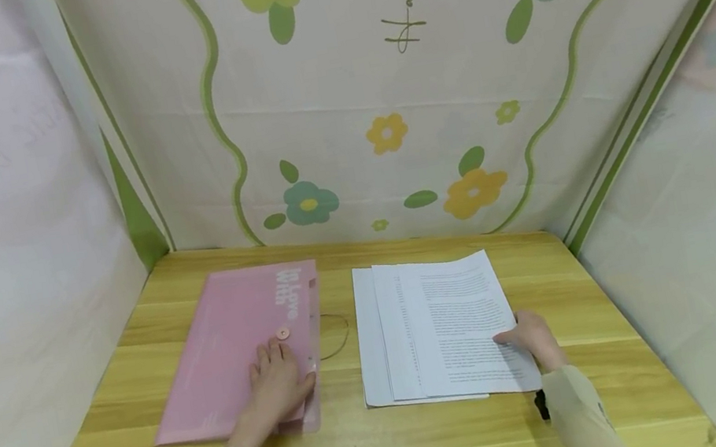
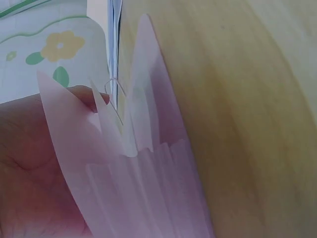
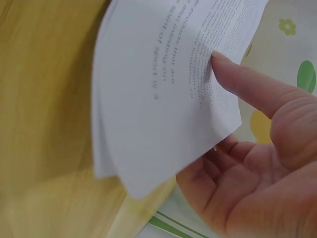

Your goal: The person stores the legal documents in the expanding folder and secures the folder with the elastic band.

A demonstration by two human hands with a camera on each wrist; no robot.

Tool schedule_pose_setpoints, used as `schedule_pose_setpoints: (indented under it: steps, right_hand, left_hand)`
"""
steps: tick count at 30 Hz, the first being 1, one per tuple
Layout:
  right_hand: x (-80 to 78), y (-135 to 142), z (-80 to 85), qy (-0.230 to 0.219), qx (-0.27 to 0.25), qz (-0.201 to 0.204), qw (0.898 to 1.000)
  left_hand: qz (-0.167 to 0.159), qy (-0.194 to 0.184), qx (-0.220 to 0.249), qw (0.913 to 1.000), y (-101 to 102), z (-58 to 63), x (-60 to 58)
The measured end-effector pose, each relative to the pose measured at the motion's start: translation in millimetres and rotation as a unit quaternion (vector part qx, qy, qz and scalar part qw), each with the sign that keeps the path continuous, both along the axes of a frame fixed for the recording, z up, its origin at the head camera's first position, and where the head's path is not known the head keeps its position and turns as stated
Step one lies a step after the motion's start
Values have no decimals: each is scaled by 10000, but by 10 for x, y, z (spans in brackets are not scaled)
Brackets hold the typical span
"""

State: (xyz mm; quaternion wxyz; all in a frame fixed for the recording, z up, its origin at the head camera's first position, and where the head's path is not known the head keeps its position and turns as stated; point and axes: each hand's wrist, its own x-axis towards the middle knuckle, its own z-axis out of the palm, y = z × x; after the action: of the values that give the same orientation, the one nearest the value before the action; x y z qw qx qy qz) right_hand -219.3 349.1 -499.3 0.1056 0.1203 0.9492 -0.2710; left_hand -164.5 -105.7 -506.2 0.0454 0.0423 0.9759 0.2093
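Printed sheets (image 1: 464, 317), by one edge, in the half-closed right grip (image 1: 535, 338)

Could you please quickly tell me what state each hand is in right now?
Left hand: open, resting on the pink folder.
Right hand: closed, pinching the printed papers at their edge.

head: bright, even | left wrist: hazy, soft | right wrist: printed sheet (image 3: 141, 116) blurred, tabletop (image 3: 44, 109) shadowed
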Motion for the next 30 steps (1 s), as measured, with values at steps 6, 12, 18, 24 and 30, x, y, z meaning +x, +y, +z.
schedule_pose_setpoints:
  steps: [6, 12, 18, 24, 30]
  right_hand:
    - [33, 18, 39, 150, 127, 63, 9998]
    - [48, 30, 102, 97, 89, 84, 9999]
    - [51, 53, 139, 179, -105, 109, 9997]
    - [66, 89, 141, 265, -286, 72, 9992]
    - [101, 147, 109, 266, -1018, -53, 9944]
  left_hand:
    - [33, -13, -14, 10000, 11, 59, -8]
    - [173, 33, -76, 9998, 36, 148, -12]
    - [284, 168, -95, 9994, 53, 184, -22]
    - [321, 444, 77, 9985, 49, 180, -27]
    - [265, 697, 423, 9963, 39, 191, -36]
